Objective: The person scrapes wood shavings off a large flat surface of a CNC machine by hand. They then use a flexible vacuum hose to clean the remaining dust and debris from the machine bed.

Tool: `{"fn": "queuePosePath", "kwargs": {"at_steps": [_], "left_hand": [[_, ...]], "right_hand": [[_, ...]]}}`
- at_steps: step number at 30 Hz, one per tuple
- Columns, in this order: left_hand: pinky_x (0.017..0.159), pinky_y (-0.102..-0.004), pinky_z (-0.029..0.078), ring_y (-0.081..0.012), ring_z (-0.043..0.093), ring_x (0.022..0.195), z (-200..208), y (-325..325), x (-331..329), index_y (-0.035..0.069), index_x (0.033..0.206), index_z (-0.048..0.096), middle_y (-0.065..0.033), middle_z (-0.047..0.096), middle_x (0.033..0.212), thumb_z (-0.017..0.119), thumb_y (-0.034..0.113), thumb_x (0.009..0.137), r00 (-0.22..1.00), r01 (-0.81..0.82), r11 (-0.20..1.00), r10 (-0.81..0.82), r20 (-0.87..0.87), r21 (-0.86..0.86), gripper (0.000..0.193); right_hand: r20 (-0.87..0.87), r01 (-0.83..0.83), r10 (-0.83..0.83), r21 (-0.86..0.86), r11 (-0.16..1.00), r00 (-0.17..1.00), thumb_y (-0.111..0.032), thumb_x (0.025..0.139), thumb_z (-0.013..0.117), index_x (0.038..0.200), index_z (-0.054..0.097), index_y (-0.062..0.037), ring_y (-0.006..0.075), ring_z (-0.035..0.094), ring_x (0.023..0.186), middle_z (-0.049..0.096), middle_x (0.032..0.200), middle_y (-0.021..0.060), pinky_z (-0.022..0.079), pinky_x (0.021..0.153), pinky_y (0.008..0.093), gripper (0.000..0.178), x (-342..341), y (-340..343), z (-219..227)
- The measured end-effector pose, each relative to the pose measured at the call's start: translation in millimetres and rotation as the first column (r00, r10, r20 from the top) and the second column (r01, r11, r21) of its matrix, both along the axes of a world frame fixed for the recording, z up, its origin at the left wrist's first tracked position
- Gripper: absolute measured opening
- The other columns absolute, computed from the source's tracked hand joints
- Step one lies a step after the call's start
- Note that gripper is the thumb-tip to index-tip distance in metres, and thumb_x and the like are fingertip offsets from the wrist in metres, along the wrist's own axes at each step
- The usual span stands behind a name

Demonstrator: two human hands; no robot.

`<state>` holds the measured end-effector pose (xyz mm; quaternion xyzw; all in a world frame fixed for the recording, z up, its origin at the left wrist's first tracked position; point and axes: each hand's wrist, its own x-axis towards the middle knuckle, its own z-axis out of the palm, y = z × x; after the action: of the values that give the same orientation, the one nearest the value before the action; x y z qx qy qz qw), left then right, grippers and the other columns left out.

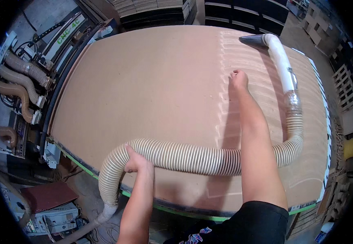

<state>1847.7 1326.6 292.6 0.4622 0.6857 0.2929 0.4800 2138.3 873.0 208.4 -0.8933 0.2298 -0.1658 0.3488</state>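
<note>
A ribbed, cream-coloured suction hose (pixel 176 154) runs across the near part of a large brown board (pixel 144 81) and bends up along its right side. It ends in a white pipe (pixel 281 61) with a dark, flattened nozzle (pixel 253 40) lying on the board. At the hose's left bend, my left hand (pixel 138 159) grips it, thumb showing and the other fingers hidden. My right arm reaches over the hose. Beyond it my right hand (pixel 240 79) is closed in a pinch above the board, left of the pipe; what it holds, if anything, is too small to name.
Pale dust streaks (pixel 249 69) cover the board's right part. To the left stands a machine with several hoses (pixel 18 77). Stacked flat panels (pixel 150 10) rise behind the board. A dark red panel (pixel 48 195) lies low at the left.
</note>
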Motion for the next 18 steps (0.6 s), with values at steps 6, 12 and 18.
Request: {"fn": "queuePosePath", "kwargs": {"at_steps": [6, 12, 18], "left_hand": [[0.105, -0.0453, 0.060, -0.0384, 0.066, 0.120, -5, 6, 14, -0.015, 0.139, 0.031, -0.0322, 0.054, 0.140, 0.089, 0.048, 0.084, 0.996, 0.036, 0.999, -0.035, 0.083, -0.012, 0.101], [0.098, -0.0452, 0.065, -0.0351, 0.070, 0.115, 5, -4, 17, -0.011, 0.142, 0.028, -0.0273, 0.055, 0.142, 0.084, 0.041, 0.091, 0.977, 0.082, 0.995, -0.069, 0.201, -0.054, 0.092], [0.098, -0.0445, 0.065, -0.0342, 0.070, 0.115, 2, -3, 17, -0.011, 0.143, 0.028, -0.0263, 0.056, 0.142, 0.083, 0.042, 0.092, 0.975, 0.126, 0.992, -0.120, 0.190, -0.023, 0.092]], "right_hand": [[0.011, 0.105, -0.105, -0.197, 0.975, 0.994, -0.029, 0.094, 0.076, 0.116, 0.081, -0.0090, 0.0374, 0.075, 0.106, 0.079, 0.110, 0.0189, 0.058, 0.094, 0.0487, 0.030, 51, 13, -10], [-0.033, 0.109, -0.120, -0.224, 0.968, 0.992, -0.029, 0.096, 0.069, 0.103, 0.083, -0.0138, 0.0359, 0.076, 0.101, 0.080, 0.105, 0.0158, 0.059, 0.087, 0.0491, 0.022, 69, 0, -20], [-0.048, 0.100, -0.113, -0.224, 0.970, 0.992, -0.033, 0.095, 0.065, 0.103, 0.082, -0.0169, 0.0362, 0.076, 0.102, 0.080, 0.105, 0.0131, 0.059, 0.088, 0.0481, 0.025, 72, -13, -22]]}}
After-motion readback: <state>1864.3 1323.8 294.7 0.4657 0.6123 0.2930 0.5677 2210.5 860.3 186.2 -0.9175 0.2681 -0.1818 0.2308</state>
